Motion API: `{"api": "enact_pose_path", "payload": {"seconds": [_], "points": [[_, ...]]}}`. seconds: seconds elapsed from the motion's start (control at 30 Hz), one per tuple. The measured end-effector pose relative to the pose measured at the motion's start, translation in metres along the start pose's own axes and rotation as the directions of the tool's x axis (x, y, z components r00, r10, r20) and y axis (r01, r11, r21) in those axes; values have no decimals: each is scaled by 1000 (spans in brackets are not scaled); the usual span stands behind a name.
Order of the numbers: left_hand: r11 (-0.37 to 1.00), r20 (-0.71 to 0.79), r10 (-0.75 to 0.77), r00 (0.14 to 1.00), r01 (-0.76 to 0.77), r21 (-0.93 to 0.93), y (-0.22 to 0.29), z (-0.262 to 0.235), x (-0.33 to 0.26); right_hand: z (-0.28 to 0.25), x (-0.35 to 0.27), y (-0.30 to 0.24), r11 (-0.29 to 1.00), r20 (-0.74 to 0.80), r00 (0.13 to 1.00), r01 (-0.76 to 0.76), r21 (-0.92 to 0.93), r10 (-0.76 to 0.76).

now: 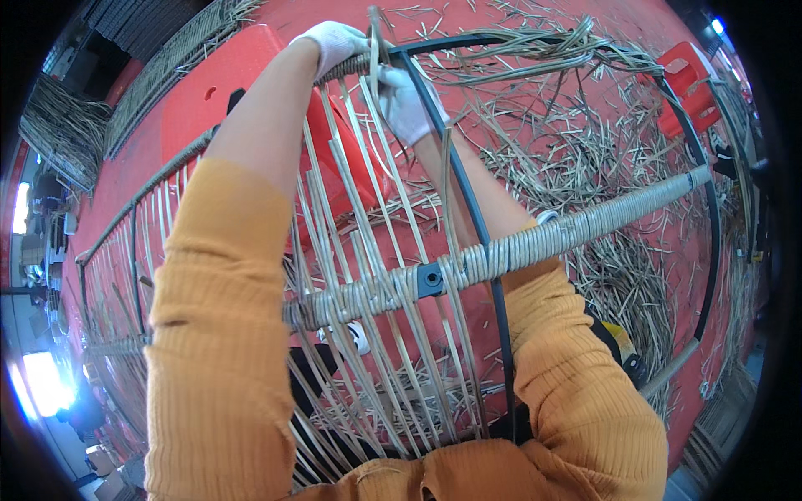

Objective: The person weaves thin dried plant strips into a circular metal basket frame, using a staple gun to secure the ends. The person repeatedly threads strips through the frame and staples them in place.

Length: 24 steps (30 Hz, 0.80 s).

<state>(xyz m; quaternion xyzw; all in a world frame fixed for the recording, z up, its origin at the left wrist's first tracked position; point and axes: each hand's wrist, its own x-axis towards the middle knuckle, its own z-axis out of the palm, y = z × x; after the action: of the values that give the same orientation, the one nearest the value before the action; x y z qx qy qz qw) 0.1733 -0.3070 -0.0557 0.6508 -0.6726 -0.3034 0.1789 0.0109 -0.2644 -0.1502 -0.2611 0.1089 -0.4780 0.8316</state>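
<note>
A large dark metal frame (476, 213), partly wrapped in grey-beige wicker strips, lies across in front of me. At its far rail (355, 63), my left hand (332, 42) in a white glove is closed over the wrapping; its fingertips are partly hidden. My right hand (405, 104), also gloved, reaches through the frame from beneath. Its fingers are bent around a flat wicker strip (375, 46) that stands up across the rail between both hands. Several long pale strips (384, 159) run from the far rail over the thick wrapped middle bar (568, 238) toward my body.
Loose cut strips (551, 159) cover much of the red floor (493, 17). A red plastic table or stool (217, 83) stands beyond the left arm, and a red stool (689, 88) at far right. Bundled strips (576, 54) hang on the frame's far right corner.
</note>
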Motion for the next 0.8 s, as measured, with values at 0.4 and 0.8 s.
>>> {"api": "enact_pose_path", "payload": {"seconds": [0.4,0.8], "points": [[937,-201,285,937,-228,266,7,23,-77,-181,-333,20,-668,-258,906,36,-743,336],[974,-69,150,986,-136,183,18,15,-62,-13,-23,0,285,158,917,272,-919,-366]]}}
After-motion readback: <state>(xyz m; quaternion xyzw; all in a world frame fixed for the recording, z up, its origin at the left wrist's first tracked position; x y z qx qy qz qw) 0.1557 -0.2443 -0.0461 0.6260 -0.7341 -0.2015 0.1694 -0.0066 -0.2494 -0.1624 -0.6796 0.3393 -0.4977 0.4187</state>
